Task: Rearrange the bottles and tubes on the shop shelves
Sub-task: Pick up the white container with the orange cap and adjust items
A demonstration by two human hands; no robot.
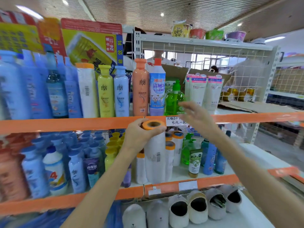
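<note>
My left hand (139,134) grips the orange top of a tall white roll-shaped tube (155,155), held upright in front of the lower shelf. My right hand (195,116) is open, fingers spread and blurred, in front of the orange edge of the upper shelf (82,123), just right of a green pump bottle (175,99). On the upper shelf stand an orange bottle (140,89), a white-and-blue cleaner bottle (157,89), yellow (106,91) and pale blue (121,91) bottles and two white tubes (204,91).
More white orange-capped rolls (174,148) and green, blue and brown bottles (195,162) fill the lower shelf. Blue bottles (32,89) crowd the left side. Grey slippers (197,206) lie on the bottom shelf. Flat cardboard (256,106) rests at the upper shelf's right end.
</note>
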